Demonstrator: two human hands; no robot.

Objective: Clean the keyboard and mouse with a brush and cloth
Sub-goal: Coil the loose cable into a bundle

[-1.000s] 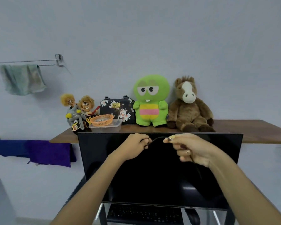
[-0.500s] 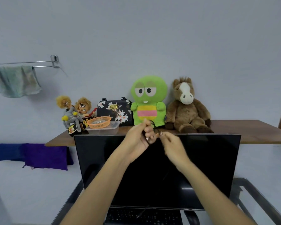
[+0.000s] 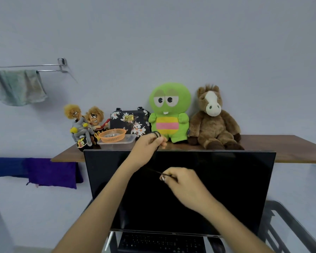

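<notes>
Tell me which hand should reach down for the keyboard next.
Right, probably. The right hand is lower, in front of the monitor, nearer the keyboard. It pinches only a thin black cable, while the left hand is up at the monitor's top edge with cable looped around its fingers.

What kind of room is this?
Probably a home desk corner: a black monitor with a keyboard below it, stuffed toys like the green plush on a wooden shelf, and a towel hanging on a wall rail.
</notes>
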